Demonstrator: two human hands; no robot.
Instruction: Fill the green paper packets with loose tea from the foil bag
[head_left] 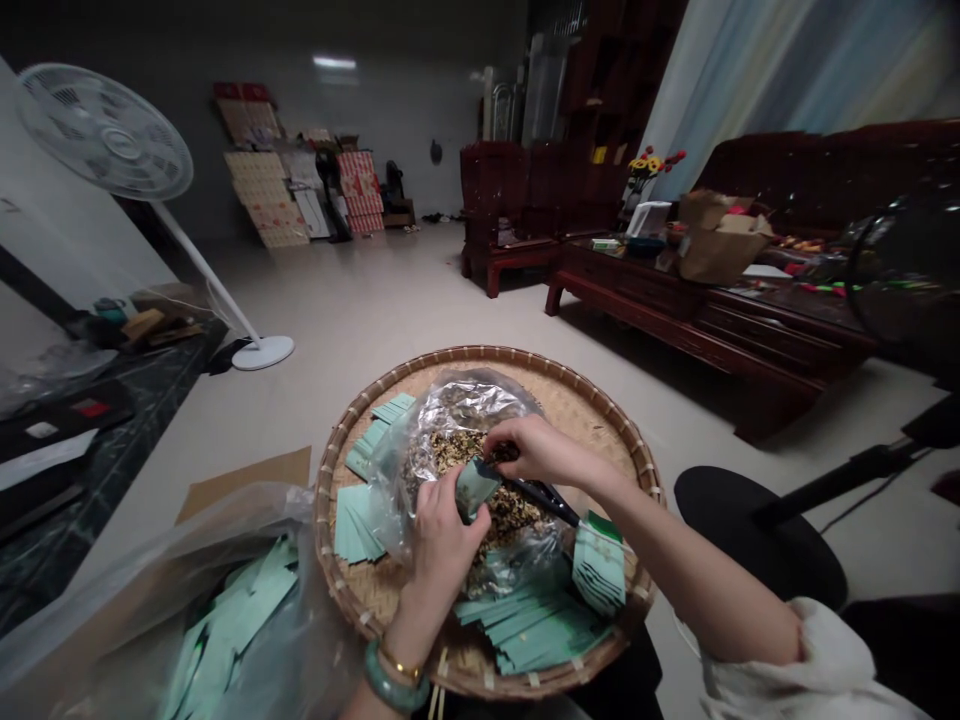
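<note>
Green bangle [395, 682], nearest; packet [478, 487], clamped in left hand [442, 525]; right hand [534, 450] at its mouth, grip unclear. Seems mid-filling; calls for mouth held open.

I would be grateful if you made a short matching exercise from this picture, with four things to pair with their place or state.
Column one
1. White fan
2. Left hand
3. Brown paper bag
4. Clear bag of dried pieces

Column two
A. Lying in the woven tray
B. On the low wooden table
C. Standing on the floor, at the left of the picture
D. Gripping a green packet

Right pairs: 1-C, 2-D, 3-B, 4-A.
</note>
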